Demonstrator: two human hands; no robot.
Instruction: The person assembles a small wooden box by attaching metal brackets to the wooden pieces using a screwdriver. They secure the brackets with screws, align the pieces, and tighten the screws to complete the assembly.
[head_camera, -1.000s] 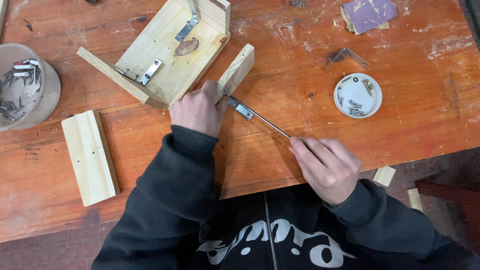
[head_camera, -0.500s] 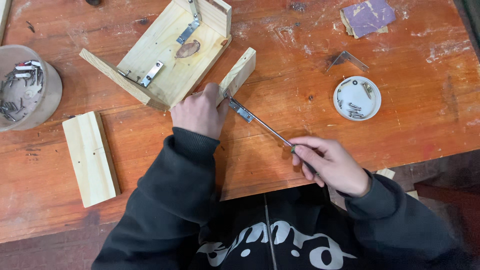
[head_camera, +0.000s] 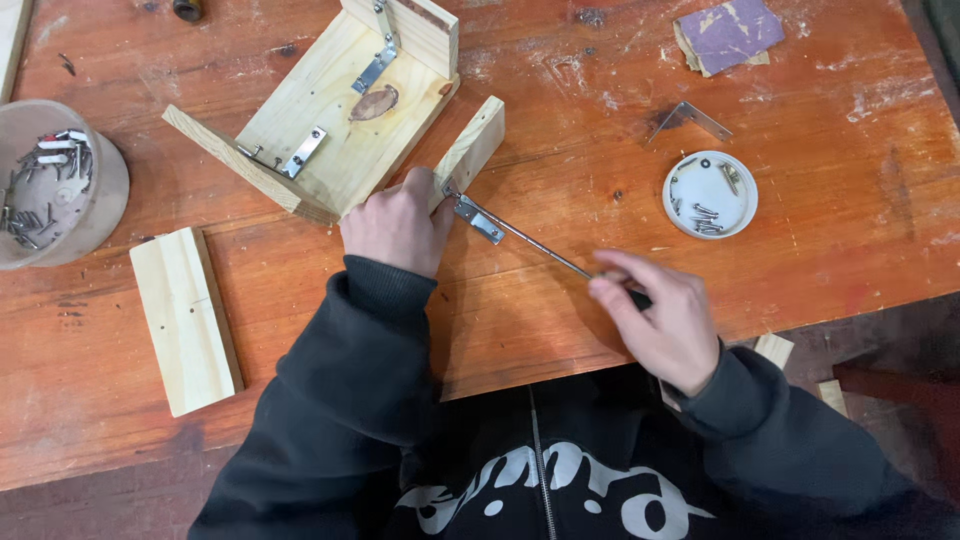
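My left hand (head_camera: 397, 222) presses on the near corner of a pale wooden box assembly (head_camera: 330, 120), next to a short upright wood piece (head_camera: 472, 148). A small metal bracket (head_camera: 477, 220) lies against that piece beside my thumb. My right hand (head_camera: 662, 318) grips the handle of a thin screwdriver (head_camera: 545, 246), whose shaft runs up and left to the bracket. More metal brackets are fixed inside the box.
A round clear tub of screws (head_camera: 60, 185) stands at the left edge. A loose wood plank (head_camera: 185, 318) lies at lower left. A small white lid with screws (head_camera: 710, 195), a bent metal bracket (head_camera: 688, 118) and purple sandpaper (head_camera: 728, 35) sit at right.
My right hand has turned on the screwdriver handle, its fingers regripping. The left hand and the wood have stayed in place.
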